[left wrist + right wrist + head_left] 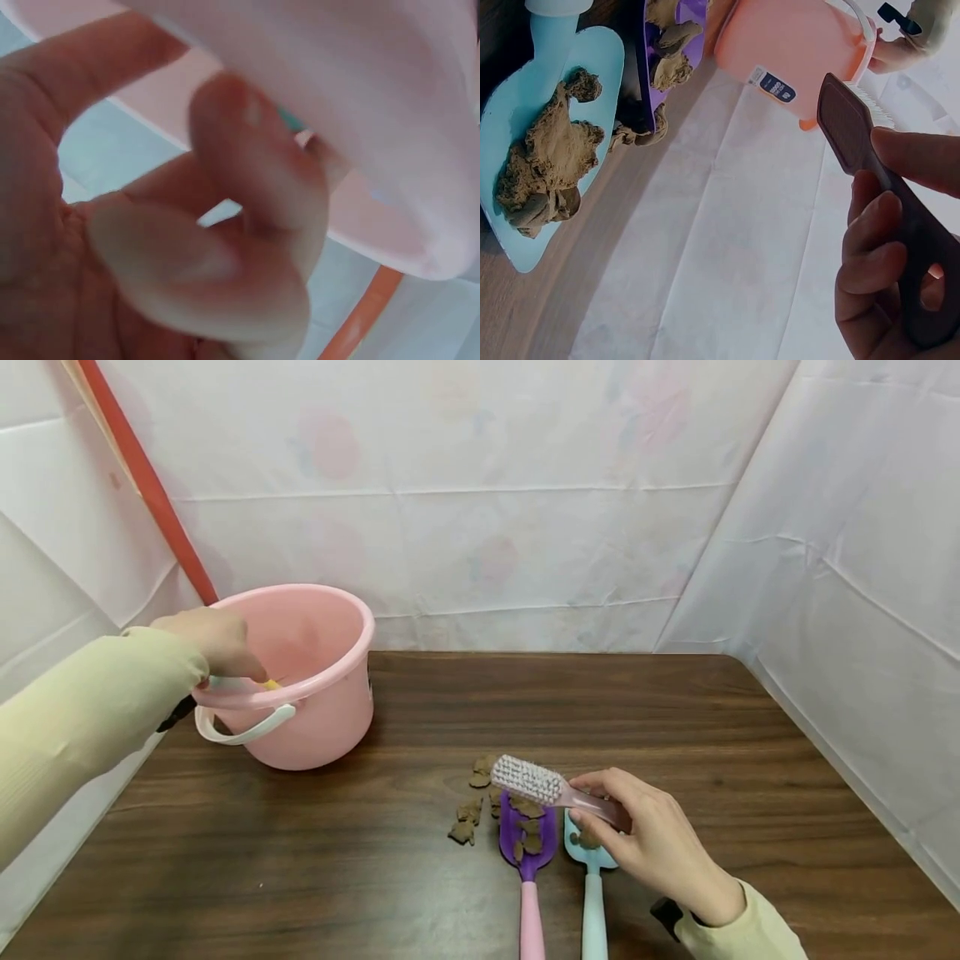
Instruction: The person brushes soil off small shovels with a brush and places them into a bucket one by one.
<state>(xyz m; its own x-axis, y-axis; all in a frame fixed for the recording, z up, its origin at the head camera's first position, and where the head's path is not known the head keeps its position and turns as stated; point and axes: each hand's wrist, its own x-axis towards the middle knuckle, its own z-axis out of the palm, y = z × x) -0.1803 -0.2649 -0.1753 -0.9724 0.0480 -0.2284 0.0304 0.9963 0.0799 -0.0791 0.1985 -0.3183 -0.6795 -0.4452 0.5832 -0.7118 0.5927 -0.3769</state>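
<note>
My right hand grips the handle of a small scrub brush, its white bristles turned upward in the head view. Below the brush lie a purple scoop with a pink handle and a light blue scoop, both bearing brown clay-like clumps. Over the near left rim of a pink bucket, my left hand reaches inside with bent fingers. A bit of something yellow shows by its fingertips; the bucket wall hides the rest, so any grip there is unclear.
Loose brown pieces lie on the wooden table left of the purple scoop. A red pole leans behind the bucket. The bucket's white handle hangs down in front. White sheeting covers the walls around.
</note>
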